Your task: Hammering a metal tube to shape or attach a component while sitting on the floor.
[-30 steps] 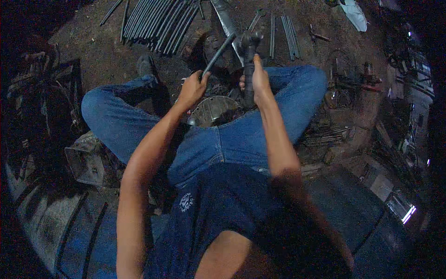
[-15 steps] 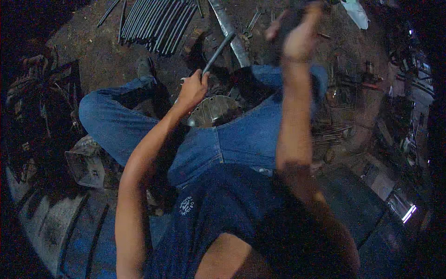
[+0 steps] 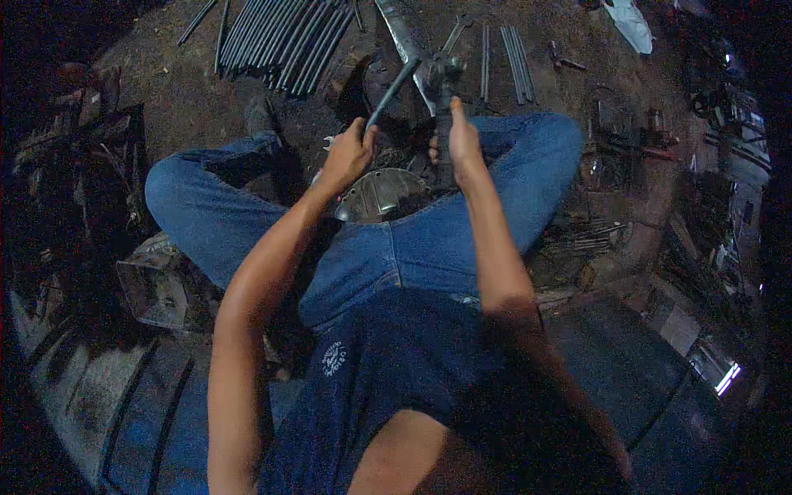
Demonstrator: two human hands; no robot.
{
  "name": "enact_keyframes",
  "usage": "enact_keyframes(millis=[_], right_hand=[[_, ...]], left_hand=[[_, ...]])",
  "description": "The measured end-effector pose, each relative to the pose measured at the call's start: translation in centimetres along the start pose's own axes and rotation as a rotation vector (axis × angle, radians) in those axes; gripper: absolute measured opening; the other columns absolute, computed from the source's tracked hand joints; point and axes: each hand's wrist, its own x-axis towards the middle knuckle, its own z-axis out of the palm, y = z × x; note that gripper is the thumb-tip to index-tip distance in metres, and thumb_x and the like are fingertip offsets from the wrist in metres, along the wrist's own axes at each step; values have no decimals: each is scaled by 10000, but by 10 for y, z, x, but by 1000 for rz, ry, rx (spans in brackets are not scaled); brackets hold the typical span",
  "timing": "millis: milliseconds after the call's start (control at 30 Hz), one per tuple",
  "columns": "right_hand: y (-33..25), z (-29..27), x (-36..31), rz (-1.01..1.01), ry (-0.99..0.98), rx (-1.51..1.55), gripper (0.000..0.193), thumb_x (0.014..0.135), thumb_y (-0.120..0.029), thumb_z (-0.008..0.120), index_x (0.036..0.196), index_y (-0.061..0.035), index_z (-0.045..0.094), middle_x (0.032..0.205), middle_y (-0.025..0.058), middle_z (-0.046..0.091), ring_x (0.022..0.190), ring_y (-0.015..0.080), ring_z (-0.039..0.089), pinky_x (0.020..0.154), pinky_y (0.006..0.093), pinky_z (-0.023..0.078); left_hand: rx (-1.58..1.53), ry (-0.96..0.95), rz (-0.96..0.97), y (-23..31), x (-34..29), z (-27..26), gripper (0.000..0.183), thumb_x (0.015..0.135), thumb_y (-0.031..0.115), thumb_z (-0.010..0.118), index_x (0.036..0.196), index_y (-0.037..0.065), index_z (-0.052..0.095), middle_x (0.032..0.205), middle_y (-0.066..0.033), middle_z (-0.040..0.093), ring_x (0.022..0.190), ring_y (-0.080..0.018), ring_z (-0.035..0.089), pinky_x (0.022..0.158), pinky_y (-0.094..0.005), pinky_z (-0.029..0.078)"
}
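Note:
My left hand point(image 3: 347, 157) is closed around the lower end of a dark metal rod point(image 3: 393, 95), which slants up and to the right. In my right hand point(image 3: 462, 146) is the dark handle of a hammer point(image 3: 445, 78). Its head is close to the rod's far end; whether they touch I cannot tell. Between my legs lies a rounded metal plate point(image 3: 379, 191) with holes along its edge. The jaw of a wrench point(image 3: 329, 142) shows beside my left hand. What lies beneath the rod is dark and hard to make out.
Many rods point(image 3: 285, 41) lie side by side at the far left. A few loose rods point(image 3: 516, 64) are at the far right, near a small tool point(image 3: 566, 59). A long metal strip point(image 3: 403, 40) and a wrench point(image 3: 454, 35) lie ahead. A metal housing point(image 3: 157, 289) stands left.
My right hand has come down and to the left with the hammer, from a raised, blurred position to beside the rod's far end. My left hand keeps its hold on the rod.

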Motion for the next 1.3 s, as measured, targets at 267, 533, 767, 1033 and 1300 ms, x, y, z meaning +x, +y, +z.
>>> enact_keyframes(millis=[267,533,767,1033,1300], right_hand=[[-79,-7,-47,-343,-143,151,532,928,-539,340,799,-59,530,564,55,524,444,152,513,412,291,423],[-176,-24,-83,-1116,-39,358,564,906,-581,300,812,-65,508,553,56,473,451,158,487,427,279,431],[-36,16,12,-279,-230,276,638,921,-596,243,870,-37,547,593,64,534,435,161,485,424,302,419],[-15,-12,-6,-86,-92,87,562,907,-577,359,824,-54,549,566,48,509,441,148,485,419,296,413],[-38,-7,-21,-111,-119,58,552,897,-580,390,778,-67,553,554,43,525,441,137,507,407,281,409]], left_hand=[[107,-13,-14,-5,3,1,380,925,346,426,1001,-8,540,812,-303,595,811,-478,570,716,-540,426],[83,47,-12,8,-1,-3,353,928,323,419,939,-10,534,776,-311,582,790,-487,564,691,-554,424],[96,63,10,9,16,-11,351,924,317,430,962,-11,549,807,-301,591,805,-474,567,699,-529,436],[62,30,-14,5,3,0,440,912,377,463,993,-42,573,849,-294,603,859,-459,571,731,-498,442],[54,-60,-55,5,13,-3,464,926,393,430,919,-49,568,823,-305,588,838,-470,565,728,-508,430]])
